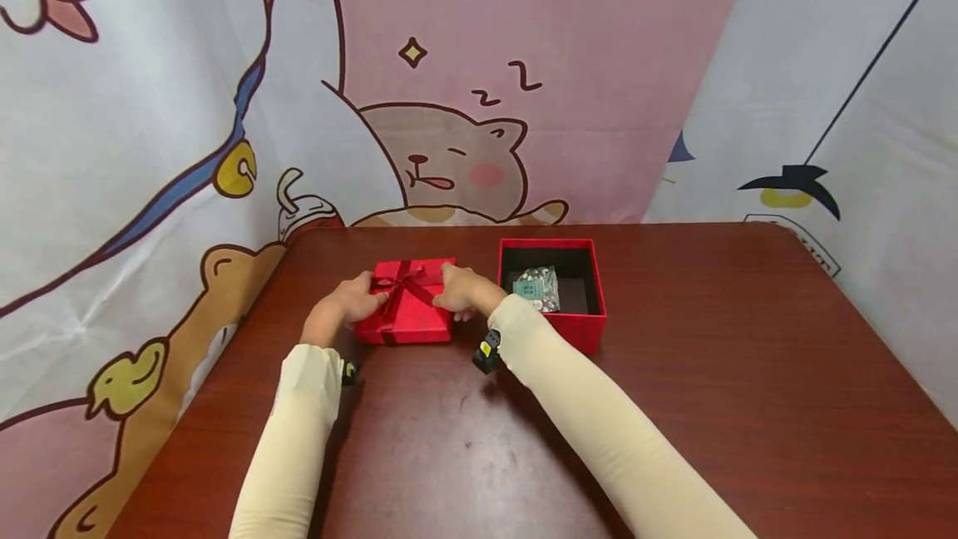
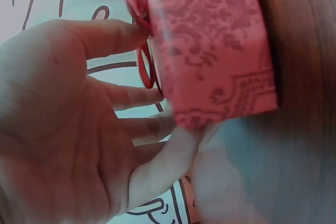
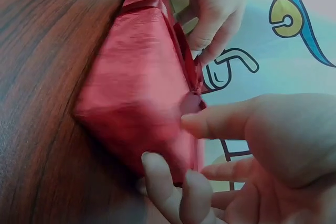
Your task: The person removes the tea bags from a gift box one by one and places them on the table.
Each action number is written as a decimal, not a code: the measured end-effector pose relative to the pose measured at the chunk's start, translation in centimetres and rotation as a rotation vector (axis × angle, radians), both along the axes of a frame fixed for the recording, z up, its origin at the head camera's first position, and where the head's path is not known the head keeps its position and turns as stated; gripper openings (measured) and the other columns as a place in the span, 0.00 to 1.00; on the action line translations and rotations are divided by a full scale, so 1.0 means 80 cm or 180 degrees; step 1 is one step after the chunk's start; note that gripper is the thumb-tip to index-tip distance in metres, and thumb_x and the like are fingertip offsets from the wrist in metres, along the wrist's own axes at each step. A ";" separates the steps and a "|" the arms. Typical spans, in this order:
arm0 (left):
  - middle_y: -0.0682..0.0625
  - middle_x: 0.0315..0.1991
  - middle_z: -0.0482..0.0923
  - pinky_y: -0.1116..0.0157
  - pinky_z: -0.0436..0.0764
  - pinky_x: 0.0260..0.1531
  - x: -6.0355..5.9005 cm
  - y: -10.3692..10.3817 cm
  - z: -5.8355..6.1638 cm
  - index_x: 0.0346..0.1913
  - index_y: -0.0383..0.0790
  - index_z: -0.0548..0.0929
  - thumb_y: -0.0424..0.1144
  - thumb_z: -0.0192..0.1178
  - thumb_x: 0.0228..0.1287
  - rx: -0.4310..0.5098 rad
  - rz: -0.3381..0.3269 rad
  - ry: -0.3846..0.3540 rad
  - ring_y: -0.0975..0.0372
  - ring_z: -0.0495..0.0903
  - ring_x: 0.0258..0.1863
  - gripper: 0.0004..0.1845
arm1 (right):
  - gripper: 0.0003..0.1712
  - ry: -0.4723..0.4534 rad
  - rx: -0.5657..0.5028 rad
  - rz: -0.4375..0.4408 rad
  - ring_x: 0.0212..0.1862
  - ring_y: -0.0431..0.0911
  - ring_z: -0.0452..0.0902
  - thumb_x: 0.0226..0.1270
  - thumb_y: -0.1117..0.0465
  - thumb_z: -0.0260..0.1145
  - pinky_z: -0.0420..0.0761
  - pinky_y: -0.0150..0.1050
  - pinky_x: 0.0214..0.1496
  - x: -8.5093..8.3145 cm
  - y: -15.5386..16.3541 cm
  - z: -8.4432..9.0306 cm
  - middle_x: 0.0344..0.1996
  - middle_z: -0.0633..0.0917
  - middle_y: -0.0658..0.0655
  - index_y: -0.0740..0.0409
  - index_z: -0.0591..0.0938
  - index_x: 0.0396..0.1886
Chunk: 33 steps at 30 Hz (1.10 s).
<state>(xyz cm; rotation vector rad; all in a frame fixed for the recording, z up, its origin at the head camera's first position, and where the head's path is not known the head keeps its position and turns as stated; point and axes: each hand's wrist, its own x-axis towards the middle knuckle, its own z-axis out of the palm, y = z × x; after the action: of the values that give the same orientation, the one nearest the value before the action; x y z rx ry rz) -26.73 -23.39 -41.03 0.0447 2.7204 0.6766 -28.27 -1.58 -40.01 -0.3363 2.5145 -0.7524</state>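
Red lid w/ bow is on or just above counter, L of open red box w/ foil pkt inside. L hand fingers grip lid's L side, R hand fingers its R; thumbs on top.

Ribboned red box partly blurred in the right wrist view, packet label in the head view illegibly small

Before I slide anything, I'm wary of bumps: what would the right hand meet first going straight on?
The bow-topped red box or lid; the right hand points forward and left and seems to touch its right side, though depth is hard to judge.
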 end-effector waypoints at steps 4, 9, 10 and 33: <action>0.27 0.62 0.66 0.48 0.83 0.40 0.004 0.004 0.007 0.72 0.29 0.60 0.46 0.51 0.71 -0.0469 -0.0050 0.0199 0.38 0.74 0.55 0.33 | 0.13 0.0083 0.0092 -0.0020 0.15 0.43 0.77 0.69 0.58 0.63 0.80 0.34 0.21 0.001 0.002 0.005 0.25 0.79 0.58 0.61 0.72 0.44; 0.28 0.64 0.64 0.38 0.72 0.55 0.008 0.017 0.020 0.71 0.34 0.65 0.47 0.51 0.71 -0.0954 -0.0028 0.0750 0.35 0.70 0.60 0.31 | 0.18 0.0299 0.0056 0.0020 0.22 0.49 0.82 0.69 0.57 0.63 0.83 0.38 0.26 0.008 0.009 0.020 0.27 0.81 0.60 0.62 0.72 0.50; 0.28 0.64 0.64 0.38 0.72 0.55 0.008 0.020 0.023 0.71 0.35 0.66 0.47 0.51 0.71 -0.0952 -0.0040 0.0806 0.35 0.71 0.60 0.31 | 0.20 0.0367 0.0042 0.0022 0.24 0.50 0.84 0.69 0.57 0.63 0.83 0.39 0.27 0.010 0.011 0.024 0.30 0.81 0.60 0.63 0.72 0.54; 0.44 0.62 0.70 0.45 0.77 0.51 0.012 0.109 0.061 0.72 0.51 0.66 0.52 0.50 0.74 -0.0235 -0.0836 0.1077 0.52 0.77 0.56 0.27 | 0.22 0.1689 -0.0406 -0.0311 0.48 0.50 0.78 0.68 0.54 0.63 0.81 0.48 0.43 0.038 0.106 0.080 0.48 0.82 0.57 0.54 0.79 0.60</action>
<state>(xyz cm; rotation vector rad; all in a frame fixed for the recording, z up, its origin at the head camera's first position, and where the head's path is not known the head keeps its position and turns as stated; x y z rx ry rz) -25.74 -14.67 -36.14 0.5339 2.9773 0.5306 -25.24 6.91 -33.60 -0.5170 3.0002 -0.9674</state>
